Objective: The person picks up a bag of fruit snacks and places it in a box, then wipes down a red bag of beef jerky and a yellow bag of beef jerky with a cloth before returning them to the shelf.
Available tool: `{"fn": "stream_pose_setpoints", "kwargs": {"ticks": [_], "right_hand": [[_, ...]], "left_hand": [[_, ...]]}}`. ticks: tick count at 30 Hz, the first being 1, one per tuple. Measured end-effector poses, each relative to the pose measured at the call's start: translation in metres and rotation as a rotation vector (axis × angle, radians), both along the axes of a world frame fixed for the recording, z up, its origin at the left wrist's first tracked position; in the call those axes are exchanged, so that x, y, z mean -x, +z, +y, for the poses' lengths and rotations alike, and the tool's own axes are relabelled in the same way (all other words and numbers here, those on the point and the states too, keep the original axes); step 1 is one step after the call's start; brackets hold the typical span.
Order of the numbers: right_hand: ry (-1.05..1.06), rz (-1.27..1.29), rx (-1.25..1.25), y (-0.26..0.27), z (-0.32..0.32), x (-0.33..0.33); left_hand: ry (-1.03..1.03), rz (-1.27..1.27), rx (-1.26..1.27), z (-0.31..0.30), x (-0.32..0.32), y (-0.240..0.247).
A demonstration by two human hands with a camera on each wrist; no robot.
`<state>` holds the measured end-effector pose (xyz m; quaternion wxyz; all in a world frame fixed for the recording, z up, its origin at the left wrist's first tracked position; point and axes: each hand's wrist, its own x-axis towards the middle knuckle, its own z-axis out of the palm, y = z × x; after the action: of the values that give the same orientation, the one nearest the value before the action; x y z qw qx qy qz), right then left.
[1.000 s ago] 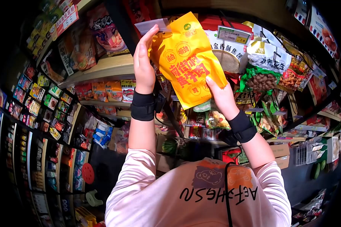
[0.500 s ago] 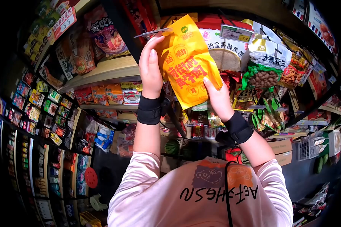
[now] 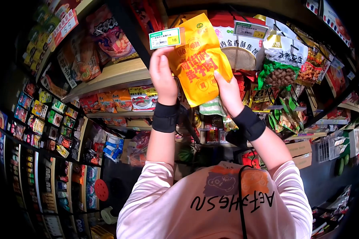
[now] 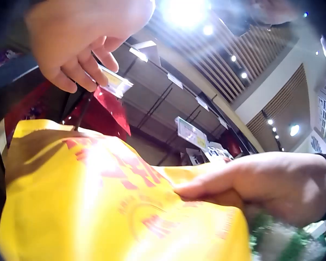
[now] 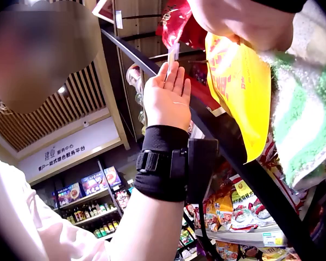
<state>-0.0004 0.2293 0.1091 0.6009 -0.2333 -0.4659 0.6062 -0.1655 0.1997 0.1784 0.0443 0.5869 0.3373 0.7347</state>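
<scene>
My right hand point(image 3: 230, 95) grips the lower right edge of a yellow snack bag point(image 3: 199, 59) with red Chinese lettering, its thumb lying on the front. In the head view my left hand point(image 3: 164, 81) is raised at the bag's left side, fingertips right at the lower edge of a price tag point(image 3: 164, 39) reading 18. The right wrist view shows that left hand point(image 5: 168, 100) palm outward with its fingers extended. A fluffy green-and-white cloth-like piece point(image 5: 299, 119) hangs just under the right hand; I cannot tell whether that hand holds it too.
Behind the bag hang flatbread packs point(image 3: 239, 55) and a peanut bag point(image 3: 281, 65), under another price tag point(image 3: 249, 30). A wooden shelf point(image 3: 107, 79) with noodle packs point(image 3: 143, 97) runs along the left. Dark rack posts stand close to both hands.
The price tag by my left fingers has turned from nearly edge-on to face me. My left hand has shifted a little right and down in view. The right hand keeps its grip.
</scene>
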Motion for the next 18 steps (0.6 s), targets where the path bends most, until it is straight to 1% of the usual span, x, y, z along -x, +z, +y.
{"fn": "stream_pose_setpoints", "kwargs": {"ticks": [1,2,4,5,6,8,9,12,14,16,18], "right_hand": [[-0.016,0.027,-0.002,-0.003,0.007,0.005],[-0.013,0.069,0.02,-0.005,0.014,0.009],[-0.051,0.092,0.047,-0.009,0.03,0.019],[-0.024,0.118,0.075,-0.011,0.038,0.022],[-0.05,0.146,0.025,-0.017,0.047,0.029],[-0.02,0.175,0.107,-0.015,0.047,0.034],[0.027,0.173,0.11,-0.019,0.047,0.032],[0.177,0.227,0.167,-0.028,0.041,0.023],[0.188,0.146,0.182,-0.037,0.033,0.011],[0.276,0.211,0.261,-0.048,0.022,-0.007],[0.266,0.225,0.344,-0.051,0.005,-0.027]], "left_hand": [[0.031,0.059,-0.021,0.0,-0.007,-0.003],[0.011,0.062,-0.005,0.008,-0.011,-0.014],[0.031,0.136,0.137,0.02,-0.021,-0.034],[0.149,0.329,0.124,0.023,-0.027,-0.038],[0.251,0.487,0.157,0.025,-0.032,-0.041],[0.44,0.642,0.181,0.031,-0.041,-0.048],[0.418,0.668,0.28,0.033,-0.043,-0.049],[0.493,0.713,0.346,0.043,-0.043,-0.05],[0.546,0.772,0.338,0.049,-0.038,-0.054],[0.594,0.809,0.353,0.054,-0.037,-0.057],[0.663,0.847,0.341,0.059,-0.036,-0.063]]}}
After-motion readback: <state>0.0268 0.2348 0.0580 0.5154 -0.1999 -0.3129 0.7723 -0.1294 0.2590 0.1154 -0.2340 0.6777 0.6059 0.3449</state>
